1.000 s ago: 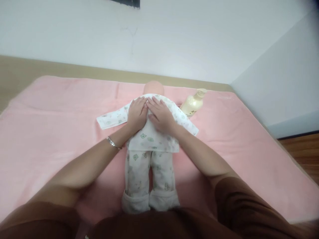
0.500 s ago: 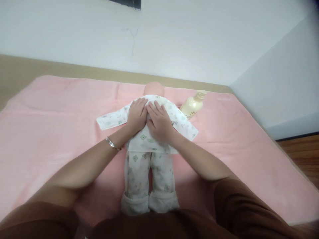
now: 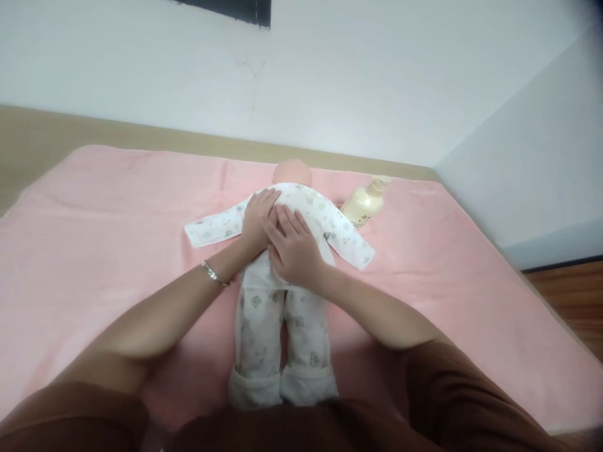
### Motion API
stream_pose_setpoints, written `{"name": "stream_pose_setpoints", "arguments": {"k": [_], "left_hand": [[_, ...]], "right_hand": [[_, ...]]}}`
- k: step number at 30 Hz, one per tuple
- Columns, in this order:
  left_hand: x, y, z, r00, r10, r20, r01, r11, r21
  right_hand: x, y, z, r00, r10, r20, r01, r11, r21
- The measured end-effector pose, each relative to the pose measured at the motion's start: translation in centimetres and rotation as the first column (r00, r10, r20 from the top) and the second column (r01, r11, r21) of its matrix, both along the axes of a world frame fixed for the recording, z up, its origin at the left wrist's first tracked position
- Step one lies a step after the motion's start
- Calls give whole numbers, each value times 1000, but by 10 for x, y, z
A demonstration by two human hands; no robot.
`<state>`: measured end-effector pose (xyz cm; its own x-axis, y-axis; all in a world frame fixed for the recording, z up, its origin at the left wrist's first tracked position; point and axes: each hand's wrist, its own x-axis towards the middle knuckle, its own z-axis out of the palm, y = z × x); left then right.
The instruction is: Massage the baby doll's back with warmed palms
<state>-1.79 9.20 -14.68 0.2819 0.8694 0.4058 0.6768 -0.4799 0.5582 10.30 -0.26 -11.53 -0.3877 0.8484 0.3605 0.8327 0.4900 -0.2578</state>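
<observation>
Doll [image 3: 261,277] under fingers [image 3: 288,224] — pump bottle [image 3: 365,204] beside, contents unclear

Pale walls meeting in a corner above a pink-covered surface
The back wall [image 3: 330,81] bears faint branching marks [image 3: 255,72] and a dark panel [image 3: 235,9] cut by the top edge; the side wall [image 3: 532,144] ends in a dark strip [image 3: 565,262] over brown wood-grained floor [image 3: 572,301]; tan surface [image 3: 42,132] borders the pink cloth [image 3: 108,213]; light is soft

shirt [image 3: 311,199] partly hidden under fingers [image 3: 285,220]; dark panel [image 3: 240,9] cut off at top
</observation>
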Motion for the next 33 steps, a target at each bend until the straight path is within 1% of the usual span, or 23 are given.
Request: {"name": "stream_pose_setpoints", "arguments": {"k": [1, 3, 4, 5, 7, 9, 11, 12, 15, 17, 19, 21, 23, 25, 28, 31, 33], "left_hand": [[0, -1, 1, 1000, -2, 5, 2, 1000, 0], [1, -3, 4, 1000, -3, 15, 3, 1000, -5], [1, -3, 5, 1000, 3, 18, -3, 1000, -10], [2, -4, 6, 1000, 13, 20, -13, 1000, -15], [2, -4, 7, 1000, 25, 15, -25, 999, -22], [2, -4, 6, 1000, 25, 14, -25, 999, -26], [1, -3, 4, 1000, 19, 14, -19, 999, -28], [1, -2, 4, 1000, 16, 11, -15, 1000, -27], [0, -3, 3, 1000, 14, -3, -14, 1000, -9], [0, -3, 4, 1000, 13, -1, -13, 1000, 3], [1, -4, 7, 1000, 6, 25, -6, 1000, -1], [1, -5, 9, 999, -1, 46, 2, 1000, -15], [2, -6, 11, 999, 9, 39, -8, 1000, -27], [2, -6, 11, 1000, 22, 14, -21, 999, -41], [2, -6, 11, 999, 30, -10, -31, 998, -62], [1, -5, 11, 999, 22, -25, -24, 995, -96], [1, -5, 13, 999, 21, -31, -25, 993, -119]], "right_hand": [[5, 7, 1, 1000, 29, -10, -29, 999, -24], [22, 30, 3, 998, 38, -44, -42, 995, -94], [31, 42, 4, 998, -6, -56, -1, 992, -124], [39, 53, 5, 994, -78, -71, 67, 988, -140], [47, 66, 6, 982, -175, -71, 161, 973, -164], [43, 62, 7, 970, -238, -44, 227, 960, -166], [30, 46, 7, 969, -246, -9, 242, 960, -138], [22, 35, 7, 977, -214, 7, 213, 970, -116], [6, 11, 8, 997, -66, 36, 68, 996, -55], [5, 10, 9, 1000, -13, 24, 14, 999, -52], [11, 18, 10, 1000, 7, -9, -7, 997, -78], [20, 32, 10, 999, -5, -39, 0, 994, -112], [26, 42, 10, 996, -67, -52, 59, 989, -138], [27, 44, 9, 989, -141, -47, 133, 981, -144], [19, 31, 9, 981, -193, -26, 189, 976, -112], [8, 13, 9, 987, -161, 0, 160, 985, -66], [6, 9, 9, 992, -129, 2, 128, 990, -54]]}}
